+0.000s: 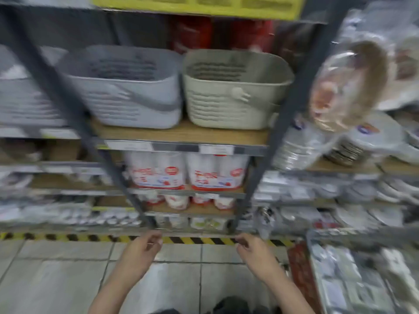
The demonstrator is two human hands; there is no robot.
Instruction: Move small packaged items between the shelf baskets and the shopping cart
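Baskets on the wooden shelf, both hands low over the floor with nothing in them.

Grey basket [122,87] and beige basket [235,89] stand side by side, just touching, on the wooden shelf [181,133], the grey one toward its left end and the beige one toward its right end; blur hides whatever may lie inside them. Shopping cart [362,275] shows at the lower right corner of the view, its bed covered with small clear packets [340,268]. Left hand [141,248] and right hand [255,252] hang apart over the tiled floor [56,279], fingers loosely curled and holding nothing. White-and-red packs [188,171] fill the shelf below the baskets, and wrapped plates [349,87] crowd the rack at right.
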